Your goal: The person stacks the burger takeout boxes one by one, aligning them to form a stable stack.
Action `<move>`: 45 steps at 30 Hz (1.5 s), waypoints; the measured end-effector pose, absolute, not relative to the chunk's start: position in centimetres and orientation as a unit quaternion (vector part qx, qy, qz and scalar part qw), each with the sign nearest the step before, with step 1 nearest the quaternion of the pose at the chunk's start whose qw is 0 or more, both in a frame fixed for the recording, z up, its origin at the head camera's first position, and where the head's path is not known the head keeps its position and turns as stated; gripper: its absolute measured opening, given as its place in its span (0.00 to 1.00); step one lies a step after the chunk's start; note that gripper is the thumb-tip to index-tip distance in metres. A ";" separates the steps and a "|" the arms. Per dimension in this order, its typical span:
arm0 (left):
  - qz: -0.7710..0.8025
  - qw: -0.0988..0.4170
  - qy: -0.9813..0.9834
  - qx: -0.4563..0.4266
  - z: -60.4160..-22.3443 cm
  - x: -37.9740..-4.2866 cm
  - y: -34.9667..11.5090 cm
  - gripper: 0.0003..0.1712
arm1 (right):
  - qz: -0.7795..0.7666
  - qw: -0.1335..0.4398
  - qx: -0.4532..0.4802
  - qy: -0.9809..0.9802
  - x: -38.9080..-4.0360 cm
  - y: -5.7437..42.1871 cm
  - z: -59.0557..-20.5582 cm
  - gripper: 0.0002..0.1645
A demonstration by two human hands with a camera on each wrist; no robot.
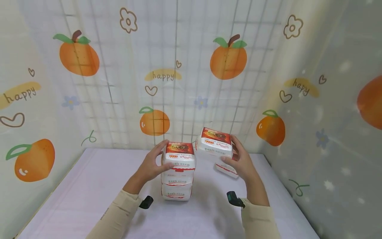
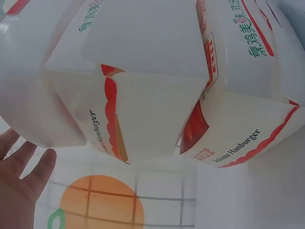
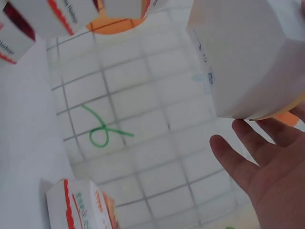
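A stack of white hamburger boxes [image 1: 176, 192] with red trim stands upright mid-table. My left hand [image 1: 151, 167] holds its top box [image 1: 180, 156], thumb across the front and fingers at the left and back. In the left wrist view, fingertips [image 2: 46, 157] touch the end of the stack [image 2: 159, 114]. To the right, my right hand [image 1: 244, 161] grips another hamburger box [image 1: 213, 142] by its right side, raised about level with the stack's top and slightly tilted. The right wrist view shows fingers [image 3: 238, 164] under this box's [image 3: 252, 62] edge.
Behind the raised box, one more hamburger box [image 1: 226, 170] lies on the white table [image 1: 98, 189], partly hidden. A curtain with orange prints [image 1: 154, 122] hangs over a wire grid at the back and encloses both sides.
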State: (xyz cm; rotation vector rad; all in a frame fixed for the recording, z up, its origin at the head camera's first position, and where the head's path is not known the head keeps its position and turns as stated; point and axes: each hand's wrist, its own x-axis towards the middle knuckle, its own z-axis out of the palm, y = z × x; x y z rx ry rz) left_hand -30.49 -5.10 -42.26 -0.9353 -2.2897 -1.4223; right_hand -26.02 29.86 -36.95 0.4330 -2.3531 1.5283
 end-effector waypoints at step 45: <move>-0.506 0.159 -0.781 -0.330 -40.2 -31.3 -5.1 0.48 | 0.549 0.121 0.235 -0.793 -28.8 21.7 -35.3 0.58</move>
